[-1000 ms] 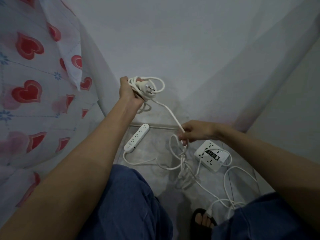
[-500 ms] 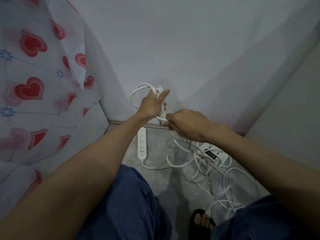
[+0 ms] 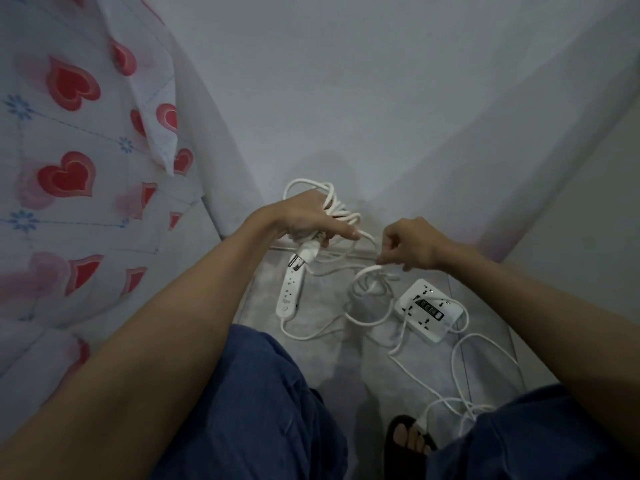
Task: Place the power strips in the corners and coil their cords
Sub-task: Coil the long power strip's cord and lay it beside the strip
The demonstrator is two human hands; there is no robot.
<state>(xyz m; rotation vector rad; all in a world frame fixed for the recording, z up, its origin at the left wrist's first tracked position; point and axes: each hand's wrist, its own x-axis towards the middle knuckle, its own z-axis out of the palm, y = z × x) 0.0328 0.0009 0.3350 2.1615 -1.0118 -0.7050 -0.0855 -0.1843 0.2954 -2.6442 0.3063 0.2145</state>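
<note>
The right hand (image 3: 412, 245) had pulled away pinching fresh cord (image 3: 369, 271), while the left hand (image 3: 304, 216) gripped the growing coil (image 3: 332, 202).

The left hand (image 3: 304, 218) grips coiled white cord (image 3: 337, 206) with its plug (image 3: 304, 254) dangling; the right hand (image 3: 408, 244) pinches the cord's loose run above two strips (image 3: 289, 294) (image 3: 429, 310) on the floor (image 3: 263, 306).
</note>
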